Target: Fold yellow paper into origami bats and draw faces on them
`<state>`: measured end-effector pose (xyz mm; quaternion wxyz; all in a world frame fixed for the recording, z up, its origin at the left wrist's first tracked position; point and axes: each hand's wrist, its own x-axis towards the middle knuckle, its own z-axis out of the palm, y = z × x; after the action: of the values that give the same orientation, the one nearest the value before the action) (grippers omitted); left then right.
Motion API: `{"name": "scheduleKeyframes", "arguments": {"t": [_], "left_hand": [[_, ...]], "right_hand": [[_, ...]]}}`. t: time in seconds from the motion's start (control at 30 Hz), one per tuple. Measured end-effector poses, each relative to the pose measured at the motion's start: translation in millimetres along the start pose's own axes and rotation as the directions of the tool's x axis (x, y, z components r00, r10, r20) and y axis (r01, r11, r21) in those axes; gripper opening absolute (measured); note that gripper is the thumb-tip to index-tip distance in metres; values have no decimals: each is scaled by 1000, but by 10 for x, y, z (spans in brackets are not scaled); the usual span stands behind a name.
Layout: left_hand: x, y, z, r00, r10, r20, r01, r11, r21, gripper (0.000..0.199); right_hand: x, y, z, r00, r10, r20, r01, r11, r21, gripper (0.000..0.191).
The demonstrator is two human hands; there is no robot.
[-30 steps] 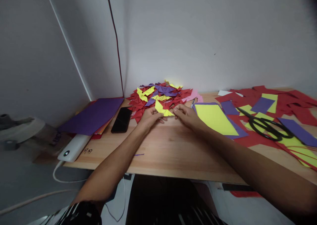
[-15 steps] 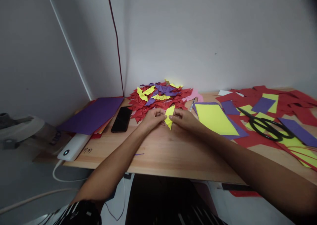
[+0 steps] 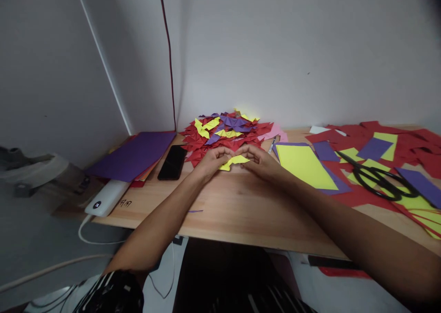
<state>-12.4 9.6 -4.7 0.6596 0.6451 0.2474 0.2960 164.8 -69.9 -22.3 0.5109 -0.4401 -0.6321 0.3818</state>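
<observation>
Between my two hands is a small folded yellow paper [image 3: 235, 161], lying crosswise with pointed ends, just in front of the paper pile. My left hand [image 3: 214, 160] is closed, pinching its left part between thumb and fingers. On the other side, my right hand [image 3: 257, 160] is closed on its right part, with the thumb below and fingers above. The fingertips hide some of the paper's edges. Right behind the hands rises a heap of folded paper pieces [image 3: 225, 132] in red, yellow and purple, several with pointed wing-like ends.
A black phone [image 3: 172, 162], purple sheets [image 3: 134, 157] and a white power bank [image 3: 108, 198] with a cable are at left. To the right are yellow sheets [image 3: 305, 166], black scissors [image 3: 377, 177] and red paper scraps [image 3: 358, 134]. A wall stands behind the table [image 3: 241, 212].
The folded yellow paper has turned from upright to crosswise between my hands. The view has shifted slightly, moving the scene a little to the right.
</observation>
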Motion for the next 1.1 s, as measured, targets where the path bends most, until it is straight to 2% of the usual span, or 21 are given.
{"name": "scheduleKeyframes", "arguments": {"t": [0.13, 0.23, 0.3, 0.37, 0.43, 0.5, 0.53, 0.6, 0.67, 0.77, 0.87, 0.97, 1.03, 1.1], "left_hand": [[5, -17, 4, 999, -18, 30, 19, 999, -26, 27], [10, -4, 11, 1000, 10, 5, -10, 1000, 6, 26], [14, 22, 13, 994, 91, -55, -85, 992, 95, 21], [14, 58, 14, 959, 243, -143, -201, 945, 257, 14], [4, 93, 19, 881, 429, -201, -298, 831, 469, 12], [-15, 115, 34, 801, 574, -171, -344, 674, 653, 14], [-27, 118, 45, 776, 619, -125, -358, 594, 720, 14], [-47, 109, 67, 749, 662, -10, -389, 452, 803, 12], [-60, 91, 82, 738, 669, 87, -413, 347, 842, 11], [-66, 69, 80, 724, 673, 148, -432, 275, 859, 7], [-66, 66, 64, 704, 690, 168, -461, 265, 847, 6], [-72, 67, 63, 704, 695, 146, -481, 316, 818, 11], [-79, 65, 76, 723, 683, 99, -483, 399, 780, 10], [-81, 59, 94, 772, 635, 16, -452, 531, 717, 7]], "right_hand": [[-6, -49, 14, 1000, -19, 16, 20, 998, -53, 18], [-17, -74, 19, 999, -23, -37, 20, 997, -69, 17], [-28, -82, 19, 995, -42, -90, 36, 997, -70, 18], [-37, -79, 19, 991, -53, -125, 46, 997, -60, 18], [-42, -68, 21, 987, -58, -153, 50, 997, -58, 19], [-42, -52, 26, 979, -69, -191, 57, 996, -68, 21], [-41, -46, 29, 976, -72, -207, 58, 996, -74, 22], [-40, -42, 37, 974, -62, -220, 45, 996, -83, 23], [-43, -51, 45, 977, -35, -211, 14, 995, -96, 23], [-51, -77, 58, 979, -22, -202, -3, 992, -122, 21], [-54, -100, 67, 981, -17, -194, -7, 992, -124, 21], [-50, -116, 68, 987, 21, -161, -38, 994, -102, 27], [-48, -134, 68, 989, 17, -149, -32, 995, -97, 30], [-48, -162, 72, 983, -15, -182, -9, 991, -132, 28]]}}
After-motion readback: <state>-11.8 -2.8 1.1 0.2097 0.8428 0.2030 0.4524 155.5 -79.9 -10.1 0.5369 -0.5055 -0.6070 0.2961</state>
